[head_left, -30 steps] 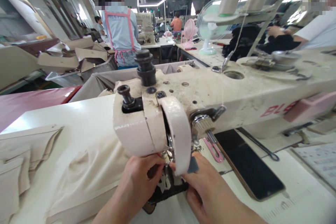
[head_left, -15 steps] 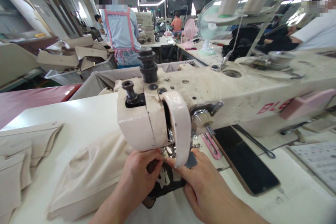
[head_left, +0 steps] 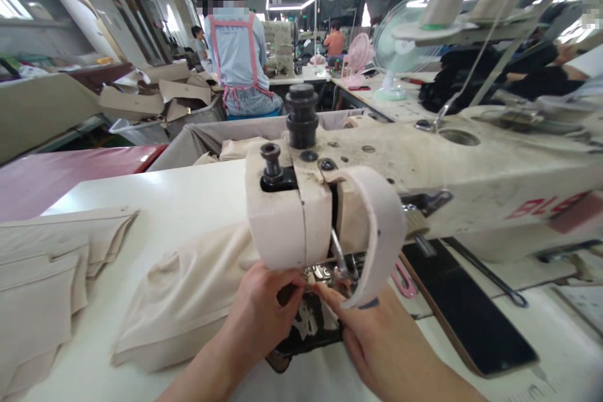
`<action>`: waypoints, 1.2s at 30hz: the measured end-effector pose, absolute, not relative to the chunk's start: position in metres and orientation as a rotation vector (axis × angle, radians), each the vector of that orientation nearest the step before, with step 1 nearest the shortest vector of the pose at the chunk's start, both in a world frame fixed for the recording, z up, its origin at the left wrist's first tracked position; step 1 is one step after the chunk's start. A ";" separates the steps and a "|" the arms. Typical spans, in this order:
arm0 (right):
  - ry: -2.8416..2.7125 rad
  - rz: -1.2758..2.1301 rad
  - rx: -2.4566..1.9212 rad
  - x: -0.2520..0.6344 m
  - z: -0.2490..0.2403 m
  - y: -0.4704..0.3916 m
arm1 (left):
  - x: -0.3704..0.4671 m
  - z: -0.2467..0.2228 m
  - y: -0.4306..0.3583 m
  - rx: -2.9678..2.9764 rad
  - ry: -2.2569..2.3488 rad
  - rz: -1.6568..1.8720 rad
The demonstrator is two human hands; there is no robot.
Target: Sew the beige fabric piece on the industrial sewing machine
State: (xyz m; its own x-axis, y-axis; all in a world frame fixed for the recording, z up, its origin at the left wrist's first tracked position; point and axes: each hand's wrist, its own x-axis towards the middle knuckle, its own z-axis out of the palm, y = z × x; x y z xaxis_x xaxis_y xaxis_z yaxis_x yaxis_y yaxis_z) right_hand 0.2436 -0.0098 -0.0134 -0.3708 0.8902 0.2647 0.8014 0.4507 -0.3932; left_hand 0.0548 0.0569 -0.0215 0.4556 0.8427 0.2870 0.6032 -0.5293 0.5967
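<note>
At the needle area of a cream sewing machine (head_left: 276, 223), my left hand (head_left: 268, 301) pinches thumb and forefinger together. Whatever lies between them is too small to make out. My right hand (head_left: 377, 333) reaches in from the other side, forefinger stretched towards the left fingertips and its other fingers curled. A curved white guard (head_left: 386, 232) partly covers this hand, and a small grey-blue piece (head_left: 370, 303) shows by its fingers. Below both hands is the dark, worn machine bed (head_left: 311, 333). Beige sewn fabric (head_left: 188, 289) lies beside my left hand.
Stacked beige fabric pieces (head_left: 38, 289) lie at the left of the white table (head_left: 155, 185). Right of the machine bed are a black phone (head_left: 471, 308), a pink tool (head_left: 404, 281) and a dark rod (head_left: 490, 273). Beyond sit a person (head_left: 238, 63) and fans (head_left: 400, 44).
The view has turned left, shifting the scene right. The curved white guard stands farther out from the machine head, showing more metal behind it. Both hands stay at the needle area.
</note>
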 end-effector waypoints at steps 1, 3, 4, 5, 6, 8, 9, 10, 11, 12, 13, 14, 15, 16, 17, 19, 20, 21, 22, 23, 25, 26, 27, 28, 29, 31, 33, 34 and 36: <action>-2.266 0.260 -1.418 0.244 -0.014 -0.010 | 0.055 -0.021 0.057 2.302 1.214 0.795; -2.267 0.232 -1.415 0.243 -0.015 -0.010 | 0.056 -0.020 0.056 2.308 1.214 0.802; -2.272 0.219 -1.416 0.243 -0.016 -0.010 | 0.056 -0.019 0.056 2.309 1.217 0.806; -2.279 0.208 -1.417 0.243 -0.015 -0.010 | 0.057 -0.019 0.056 2.307 1.221 0.810; -2.288 0.203 -1.418 0.242 -0.015 -0.010 | 0.057 -0.018 0.055 2.304 1.226 0.814; -2.291 0.203 -1.435 0.242 -0.014 -0.010 | 0.057 -0.018 0.056 2.295 1.240 0.833; -2.287 0.202 -1.446 0.241 -0.013 -0.010 | 0.058 -0.019 0.057 2.290 1.253 0.850; -2.283 0.203 -1.458 0.241 -0.012 -0.010 | 0.058 -0.021 0.058 2.285 1.272 0.867; -2.278 0.204 -1.465 0.241 -0.011 -0.010 | 0.059 -0.022 0.059 2.280 1.295 0.884; -2.271 0.210 -1.468 0.241 -0.010 -0.011 | 0.060 -0.024 0.061 2.275 1.319 0.897; -2.264 0.227 -1.466 0.241 -0.009 -0.011 | 0.060 -0.025 0.063 2.270 1.342 0.906; -2.251 0.251 -1.461 0.241 -0.009 -0.012 | 0.061 -0.025 0.064 2.263 1.362 0.911; -2.232 0.280 -1.458 0.242 -0.009 -0.013 | 0.062 -0.025 0.066 2.257 1.375 0.913; -2.210 0.306 -1.457 0.242 -0.008 -0.013 | 0.062 -0.025 0.067 2.252 1.380 0.910; -2.190 0.329 -1.457 0.242 -0.009 -0.013 | 0.062 -0.024 0.067 2.246 1.383 0.905; -2.165 0.368 -1.460 0.243 -0.009 -0.013 | 0.062 -0.022 0.068 2.234 1.380 0.888; -2.158 0.382 -1.462 0.243 -0.009 -0.013 | 0.061 -0.022 0.068 2.228 1.380 0.878; -2.152 0.395 -1.461 0.243 -0.009 -0.013 | 0.061 -0.022 0.068 2.221 1.380 0.868; -2.145 0.408 -1.458 0.242 -0.008 -0.012 | 0.060 -0.022 0.068 2.215 1.383 0.862; -2.139 0.418 -1.450 0.242 -0.008 -0.012 | 0.060 -0.022 0.068 2.209 1.385 0.858; -2.121 0.432 -1.439 0.242 -0.007 -0.012 | 0.059 -0.023 0.069 2.198 1.387 0.854; -2.114 0.436 -1.433 0.242 -0.007 -0.012 | 0.060 -0.023 0.069 2.193 1.385 0.852; -2.110 0.439 -1.427 0.242 -0.006 -0.012 | 0.060 -0.023 0.069 2.187 1.385 0.854; -2.104 0.442 -1.427 0.242 -0.006 -0.012 | 0.060 -0.022 0.070 2.180 1.386 0.861; -2.096 0.444 -1.425 0.242 -0.005 -0.013 | 0.060 -0.022 0.070 2.173 1.390 0.869; -2.081 0.454 -1.424 0.242 -0.004 -0.013 | 0.061 -0.023 0.071 2.161 1.398 0.875; -2.073 0.468 -1.428 0.242 -0.004 -0.012 | 0.060 -0.023 0.072 2.157 1.408 0.866; -2.071 0.470 -1.431 0.242 -0.005 -0.012 | 0.060 -0.023 0.072 2.158 1.412 0.854; -2.082 0.471 -1.435 0.243 -0.006 -0.011 | 0.059 -0.023 0.072 2.160 1.430 0.839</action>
